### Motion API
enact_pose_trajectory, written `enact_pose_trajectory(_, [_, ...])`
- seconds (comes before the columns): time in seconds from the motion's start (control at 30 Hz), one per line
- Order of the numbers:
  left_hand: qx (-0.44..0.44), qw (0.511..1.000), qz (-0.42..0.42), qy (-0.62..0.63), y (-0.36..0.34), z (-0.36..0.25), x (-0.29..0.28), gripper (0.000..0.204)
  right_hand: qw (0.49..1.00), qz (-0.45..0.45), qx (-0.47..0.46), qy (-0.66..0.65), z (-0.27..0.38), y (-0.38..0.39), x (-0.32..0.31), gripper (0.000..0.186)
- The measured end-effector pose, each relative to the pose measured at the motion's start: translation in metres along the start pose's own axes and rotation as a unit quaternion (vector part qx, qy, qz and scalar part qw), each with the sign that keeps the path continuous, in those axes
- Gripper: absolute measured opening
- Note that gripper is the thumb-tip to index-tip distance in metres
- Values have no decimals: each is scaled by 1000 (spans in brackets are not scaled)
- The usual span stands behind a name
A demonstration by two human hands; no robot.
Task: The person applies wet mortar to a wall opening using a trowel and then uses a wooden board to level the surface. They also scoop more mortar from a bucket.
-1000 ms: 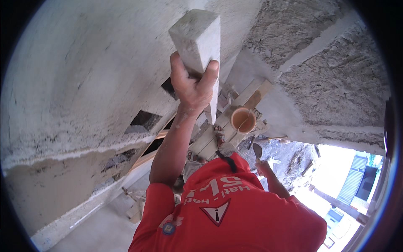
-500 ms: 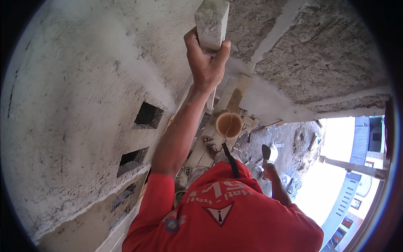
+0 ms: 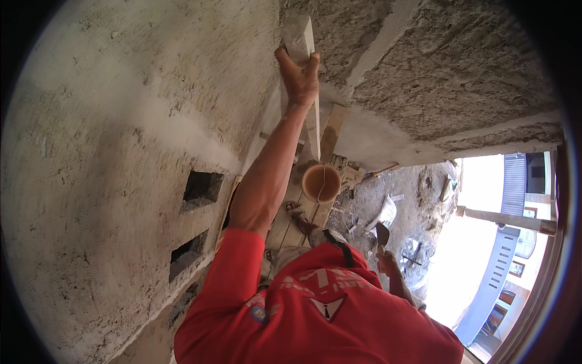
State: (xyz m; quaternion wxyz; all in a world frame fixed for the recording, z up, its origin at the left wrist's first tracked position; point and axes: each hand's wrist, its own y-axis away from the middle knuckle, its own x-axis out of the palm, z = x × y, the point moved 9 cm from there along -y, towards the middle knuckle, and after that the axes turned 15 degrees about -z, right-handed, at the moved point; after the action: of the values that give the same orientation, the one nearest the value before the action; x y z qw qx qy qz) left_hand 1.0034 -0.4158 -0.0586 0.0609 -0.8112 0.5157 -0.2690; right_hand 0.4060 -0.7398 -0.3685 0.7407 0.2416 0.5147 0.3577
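My left hand (image 3: 299,82) reaches far up with the arm stretched. Its fingers wrap round a long, pale, rectangular straightedge bar (image 3: 299,37), smeared with plaster. The bar's lower length runs down past my wrist, its end showing above the bucket. Rough plastered wall (image 3: 121,151) lies to the left of it. Low on the right, my right hand (image 3: 388,264) grips a trowel (image 3: 382,234) by the handle, blade pointing up and away from the wall.
A round orange-brown bucket (image 3: 304,184) with a wire handle stands on wooden planks (image 3: 332,130) by my sandalled foot (image 3: 297,211). Square holes (image 3: 201,187) open in the left wall. Rubble and a white sack (image 3: 385,212) lie on the ground at right, beside a bright opening.
The bar and my left hand have shifted slightly left, and more of the bar's lower length shows. The view has moved a little. The trowel stays in my right hand, slightly lower.
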Motion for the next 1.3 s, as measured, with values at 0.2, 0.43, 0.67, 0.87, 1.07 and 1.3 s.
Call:
enact_pose_trajectory(0.2, [-44,998,-10,-47,-8,67,-31,51,999,-38,1,3,14,0,-8,26])
enact_pose_trajectory(0.43, [-81,993,-59,-62,-38,88,-93,42,999,-27,-12,17,23,-7,0,28])
enact_pose_trajectory(0.67, [-170,952,-180,-181,-71,108,-187,44,997,-7,-57,41,65,-21,5,31])
enact_pose_trajectory(0.87, [-224,949,-109,-192,-66,106,-195,48,994,78,-42,-67,93,-60,34,17])
enact_pose_trajectory(1.07, [-284,925,-88,-236,-13,119,-209,93,959,120,73,-245,107,-116,122,12])
enact_pose_trajectory(1.3, [-440,806,5,-396,242,178,-412,83,968,64,74,-230,157,-184,258,22])
